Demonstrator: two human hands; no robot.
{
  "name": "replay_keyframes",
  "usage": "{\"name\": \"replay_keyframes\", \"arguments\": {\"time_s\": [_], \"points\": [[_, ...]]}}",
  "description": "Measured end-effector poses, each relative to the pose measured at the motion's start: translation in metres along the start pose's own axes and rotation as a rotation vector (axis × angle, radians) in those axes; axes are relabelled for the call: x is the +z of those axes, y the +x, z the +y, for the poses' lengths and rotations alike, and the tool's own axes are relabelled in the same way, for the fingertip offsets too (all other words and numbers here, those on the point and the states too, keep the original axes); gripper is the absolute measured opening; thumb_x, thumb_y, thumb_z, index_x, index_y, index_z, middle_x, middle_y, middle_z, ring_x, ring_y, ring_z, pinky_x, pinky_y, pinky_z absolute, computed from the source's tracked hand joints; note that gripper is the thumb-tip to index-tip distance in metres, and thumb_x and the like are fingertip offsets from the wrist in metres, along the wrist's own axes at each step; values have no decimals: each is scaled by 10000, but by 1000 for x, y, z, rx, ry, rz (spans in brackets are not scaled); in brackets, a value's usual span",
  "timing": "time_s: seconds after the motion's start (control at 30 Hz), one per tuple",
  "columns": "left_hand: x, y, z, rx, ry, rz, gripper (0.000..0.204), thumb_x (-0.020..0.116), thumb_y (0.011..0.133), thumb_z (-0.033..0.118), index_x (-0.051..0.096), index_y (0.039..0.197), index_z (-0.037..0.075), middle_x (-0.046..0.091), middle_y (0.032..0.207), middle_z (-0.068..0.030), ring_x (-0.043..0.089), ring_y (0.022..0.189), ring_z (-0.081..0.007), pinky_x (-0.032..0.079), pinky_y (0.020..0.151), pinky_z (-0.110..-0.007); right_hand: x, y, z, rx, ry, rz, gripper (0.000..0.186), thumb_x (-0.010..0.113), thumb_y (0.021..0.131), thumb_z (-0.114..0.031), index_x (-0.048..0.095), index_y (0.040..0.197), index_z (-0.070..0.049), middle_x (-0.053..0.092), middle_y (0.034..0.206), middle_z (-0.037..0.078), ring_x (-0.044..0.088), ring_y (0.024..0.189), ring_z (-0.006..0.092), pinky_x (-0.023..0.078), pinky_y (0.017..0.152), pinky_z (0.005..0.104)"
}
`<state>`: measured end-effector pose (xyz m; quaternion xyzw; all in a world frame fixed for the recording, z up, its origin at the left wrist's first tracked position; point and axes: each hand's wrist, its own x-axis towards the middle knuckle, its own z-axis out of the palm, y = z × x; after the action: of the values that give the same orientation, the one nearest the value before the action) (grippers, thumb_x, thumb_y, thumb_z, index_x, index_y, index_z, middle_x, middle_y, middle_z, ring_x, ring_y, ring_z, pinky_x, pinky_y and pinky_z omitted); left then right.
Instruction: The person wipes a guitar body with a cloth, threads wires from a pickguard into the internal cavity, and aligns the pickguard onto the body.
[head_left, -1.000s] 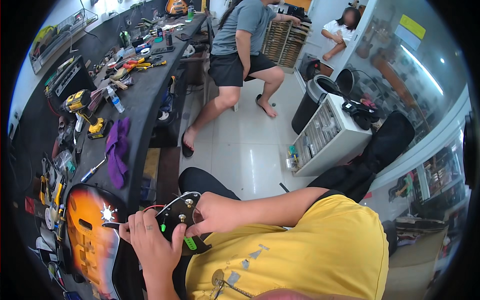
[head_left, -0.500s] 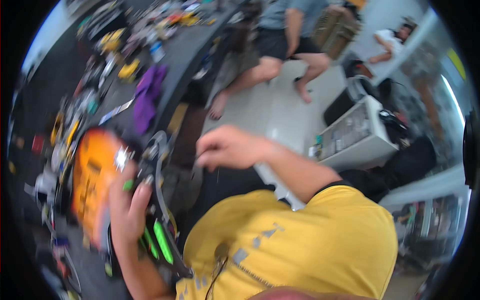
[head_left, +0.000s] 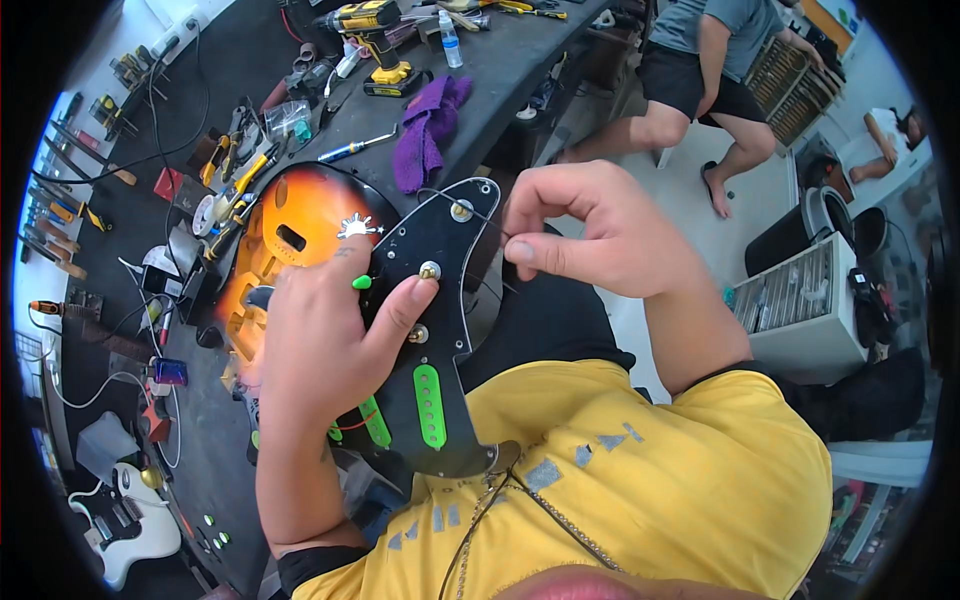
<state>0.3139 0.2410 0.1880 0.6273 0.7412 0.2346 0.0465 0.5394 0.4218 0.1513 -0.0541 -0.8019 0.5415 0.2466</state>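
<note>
My left hand (head_left: 325,340) holds a black guitar pickguard (head_left: 445,325), thumb lying by a metal control shaft (head_left: 429,271) and fingers around the far side. Green pickups (head_left: 429,405) and a green switch tip (head_left: 362,283) are set in the plate. Close to the plate's pointed end, my right hand (head_left: 600,235) is closed in a pinch on a thin dark wire (head_left: 452,196), which crosses that end. Behind the left hand lies a sunburst guitar body (head_left: 310,210) with a white sun decal; the hand and pickguard cover part of it.
On the dark workbench (head_left: 480,110) are a purple cloth (head_left: 425,135), a yellow cordless drill (head_left: 370,35), a small bottle (head_left: 449,40) and several hand tools. A white guitar body (head_left: 140,525) lies lower left. Another person (head_left: 710,80) sits at the upper right, beyond a white cabinet (head_left: 800,300).
The view has shifted and sharpened from blur. My right hand is now nearer the pickguard's pointed end, still pinching. My left hand keeps its hold, and the pickguard faces me more fully.
</note>
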Motion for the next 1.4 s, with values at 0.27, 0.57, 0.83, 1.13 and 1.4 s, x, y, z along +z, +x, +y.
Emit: {"name": "replay_keyframes", "arguments": {"time_s": [0.27, 0.57, 0.83, 1.13, 1.4], "points": [[-16, -8, -8, 221, 190, 109, 583, 802, 907, 543, 675, 966, -24, 616, 696, -159, 604, 686, -401, 446, 779, -472, -23, 6, 34, 257, -688, 111, 191, 749, 984, -136, 685, 1117, -14, 733, 968, 42, 724, 844, 204, 580, 775, 360], [-53, 0, -24, 82, -364, 226, 613, 678, 1007, 578, 589, 919, -22, 483, 720, -15, 439, 705, -108, 347, 617, -321, 58, 47, -1, -170, 177, 44, 415, 800, 979, -318, 702, 1257, -27, 745, 1177, 168, 721, 1105, 324, 554, 984, 408], [-59, -12, -39, -24, -485, 83, 626, 665, 1038, 610, 668, 985, -14, 618, 823, 5, 536, 758, -75, 424, 667, -265, 103, 75, -2, -296, 110, 48, 297, 813, 931, -150, 702, 1158, 7, 773, 967, 153, 777, 922, 295, 598, 857, 400], [-66, -22, -67, -115, -648, 58, 687, 625, 1070, 596, 676, 1264, -61, 683, 1004, 2, 576, 894, -59, 442, 776, -227, 123, 98, -1, -177, 107, -103, 193, 738, 1024, -61, 688, 1190, 23, 762, 1001, 61, 702, 923, 105, 568, 832, 284], [-83, -36, -90, -155, -561, 113, 611, 621, 1094, 524, 664, 1282, -56, 651, 1002, 17, 546, 897, -58, 423, 786, -240, 122, 113, -3, -16, 141, -288, 227, 648, 1116, -204, 681, 1229, -10, 708, 964, 48, 639, 842, 116, 537, 765, 303]]}}
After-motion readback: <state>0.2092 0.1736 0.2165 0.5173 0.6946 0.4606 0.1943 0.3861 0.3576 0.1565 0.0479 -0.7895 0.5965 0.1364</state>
